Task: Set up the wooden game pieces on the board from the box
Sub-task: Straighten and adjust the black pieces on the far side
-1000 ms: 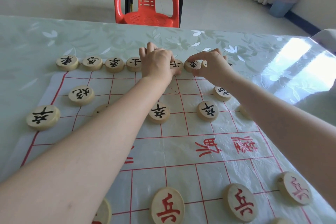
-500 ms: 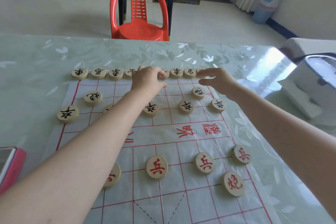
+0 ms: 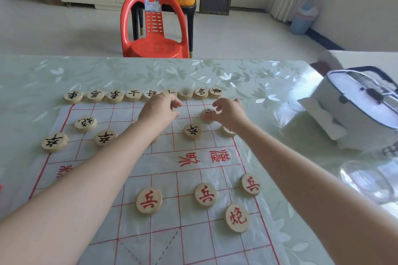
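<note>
Head view, looking forward and down over a table covered in pale green leaf-patterned cloth. Spread on it, a thin translucent plastic game board with red grid lines. Along the far edge of the board, a row of round pale wooden discs with black characters, set side by side, some touching. Nearer, more black-marked wooden discs spread across the far half: one at the left border, one beside it, one behind those, one near the middle. On the near half, round wooden discs with red characters, four in view, apart from each other.

Left hand stretched over the far middle of the board, just short of the back row, fingers loosely curled, nothing gripped. Right hand beside it to the right, fingers bent and parted, blurred, hovering over a black-marked disc; touching or not, cannot tell.

To the right on the table, a white rounded container with dark trim and a clear lid. Beyond the table, a red plastic chair.
</note>
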Action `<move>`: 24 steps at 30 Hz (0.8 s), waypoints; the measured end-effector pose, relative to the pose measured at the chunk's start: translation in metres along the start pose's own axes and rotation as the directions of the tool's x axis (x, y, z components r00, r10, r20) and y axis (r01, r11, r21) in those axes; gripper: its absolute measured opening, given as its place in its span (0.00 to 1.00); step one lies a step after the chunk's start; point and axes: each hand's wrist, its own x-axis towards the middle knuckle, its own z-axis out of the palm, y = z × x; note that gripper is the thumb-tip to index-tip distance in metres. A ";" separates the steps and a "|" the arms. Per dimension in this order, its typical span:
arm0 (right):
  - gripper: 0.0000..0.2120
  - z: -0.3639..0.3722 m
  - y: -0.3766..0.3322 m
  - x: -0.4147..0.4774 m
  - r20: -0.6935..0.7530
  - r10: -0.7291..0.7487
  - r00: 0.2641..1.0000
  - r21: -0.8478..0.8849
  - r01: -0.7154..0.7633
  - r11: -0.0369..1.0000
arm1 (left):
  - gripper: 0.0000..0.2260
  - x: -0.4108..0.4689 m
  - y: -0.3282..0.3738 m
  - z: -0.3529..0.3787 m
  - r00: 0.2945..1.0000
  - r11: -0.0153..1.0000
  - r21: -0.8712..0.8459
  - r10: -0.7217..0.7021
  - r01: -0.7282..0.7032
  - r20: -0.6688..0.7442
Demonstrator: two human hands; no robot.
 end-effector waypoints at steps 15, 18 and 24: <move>0.25 0.012 0.012 0.007 0.087 -0.164 0.983 0.115 0.154 0.981 | 0.09 0.029 0.001 0.020 0.997 1.000 0.007 0.005 -0.005 -0.080; 0.26 0.012 0.012 0.006 0.096 -0.168 0.981 0.131 0.155 0.979 | 0.09 0.032 0.002 0.024 0.997 1.000 -0.001 0.012 -0.012 -0.083; 0.28 0.008 0.019 0.010 0.078 -0.182 0.980 0.146 0.170 0.975 | 0.10 0.037 -0.001 0.033 0.997 1.000 -0.005 0.017 -0.017 -0.071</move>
